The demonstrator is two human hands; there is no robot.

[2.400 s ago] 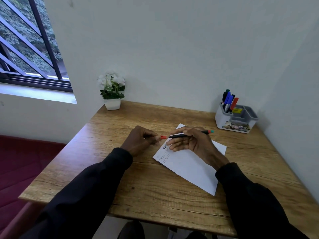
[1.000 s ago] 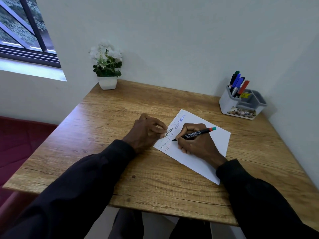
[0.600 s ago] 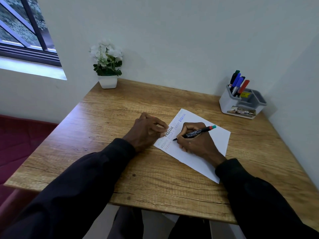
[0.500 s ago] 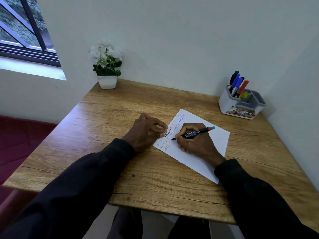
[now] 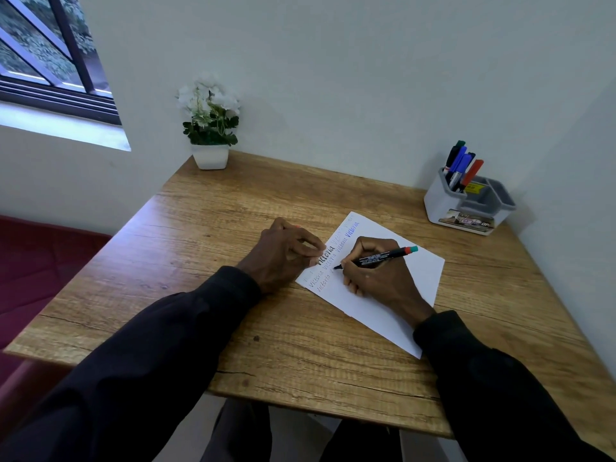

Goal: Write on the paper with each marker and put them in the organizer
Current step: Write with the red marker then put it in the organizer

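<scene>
On the paper (image 5: pixel 418 278), right hand (image 5: pixel 376 280) pinches the marker (image 5: pixel 380 258), tip down; left hand (image 5: pixel 283 255), curled, pins the edge, contents unclear; if it slips, ink could smear.

- Centre of the frame: the right grip (image 5: pixel 376 278) pinches a black marker (image 5: pixel 380 258) with a green-and-red end, its tip on the white paper (image 5: pixel 423 271) beside rows of handwriting.
- The left grip (image 5: pixel 283 255), fingers curled, rests on the paper's left edge.
- Right, further back: a grey organizer (image 5: pixel 440 201) holds several markers (image 5: pixel 461 165) on the wooden worktop (image 5: pixel 233 211).
- Left of centre, at the back: a white-flowered potted plant (image 5: pixel 210 128).
</scene>
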